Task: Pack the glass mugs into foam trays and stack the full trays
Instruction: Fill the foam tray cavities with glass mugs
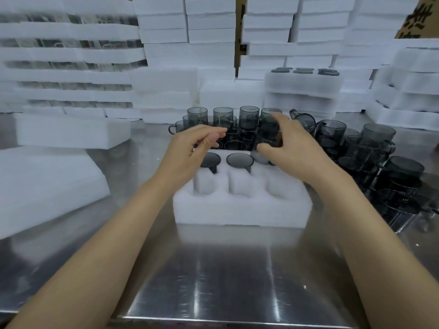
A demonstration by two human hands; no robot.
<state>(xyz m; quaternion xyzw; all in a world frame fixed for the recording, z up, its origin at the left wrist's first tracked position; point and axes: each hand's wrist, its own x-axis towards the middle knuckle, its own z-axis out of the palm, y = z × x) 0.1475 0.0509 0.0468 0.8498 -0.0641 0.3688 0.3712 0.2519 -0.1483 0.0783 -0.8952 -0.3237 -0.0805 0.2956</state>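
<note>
Foam tray (242,210): one, at the centre of the steel table (237,269), long axis left to right, parallel to the table's near edge. Pockets: six, in two rows of three. Far row: two seated mugs (240,160), axes vertical, handles in slots pointing toward the person; the third far pocket is partly hidden by the right hand, contents cannot be told. Near row: three empty pockets (240,186). Right hand (294,150): thumb and fingers curled round a blurred held mug (269,136) above the far right corner of the tray. Left hand (190,150): over the far left corner, fingers loosely curled, nothing seen in them. Stacked mugs (249,116): four upright columns visible just behind the tray. Loose mugs (370,148): a crowded cluster right of the tray, too overlapped to count, reaching close to its right end. Second tray (304,84): far back on a foam pile, six mug tops showing. Foam slabs (47,181): two on the left, apart from the tray, with a strip of bare steel between. Bare steel also lies between the tray's front wall and the near table edge. White foam stacks wall off the far side.
</note>
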